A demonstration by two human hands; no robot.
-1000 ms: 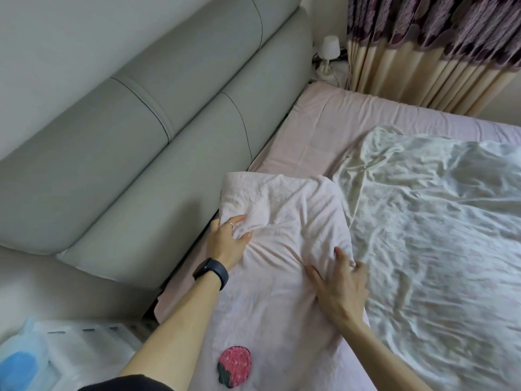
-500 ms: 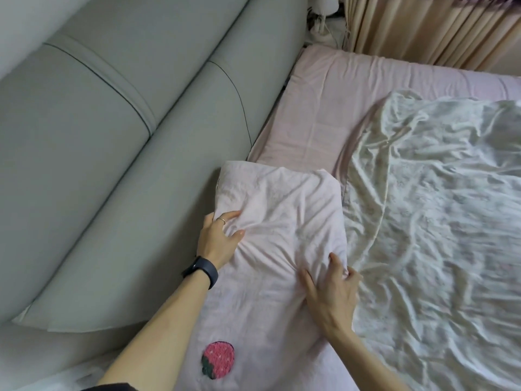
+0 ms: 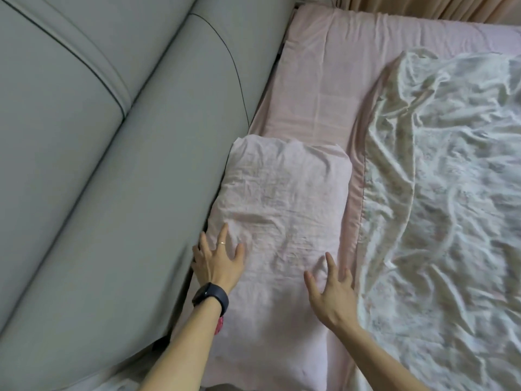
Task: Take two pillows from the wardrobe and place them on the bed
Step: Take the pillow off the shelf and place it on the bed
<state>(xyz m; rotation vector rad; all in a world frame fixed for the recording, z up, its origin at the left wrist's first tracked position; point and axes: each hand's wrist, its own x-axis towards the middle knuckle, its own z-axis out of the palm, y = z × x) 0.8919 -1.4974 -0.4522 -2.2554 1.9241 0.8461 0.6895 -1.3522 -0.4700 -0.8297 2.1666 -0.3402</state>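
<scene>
A pale pink pillow [image 3: 284,198] lies flat on the bed's pink sheet [image 3: 318,69], its long left edge against the grey headboard. My left hand [image 3: 218,259], with a ring and a black wristband, rests spread on the pillow's near left part. My right hand [image 3: 331,292] hovers or lies with fingers apart on the pillow's near right edge. Neither hand holds anything. Only one pillow shows; the wardrobe is out of view.
A padded grey headboard [image 3: 112,165] fills the left side. A crumpled white floral blanket [image 3: 439,207] covers the right of the bed. Beige curtains [image 3: 423,8] hang at the far edge. Bare pink sheet lies beyond the pillow.
Both hands let go of the bunched pillow fabric and opened flat. The view tilted down and closer; the pillow lies smoother against the headboard.
</scene>
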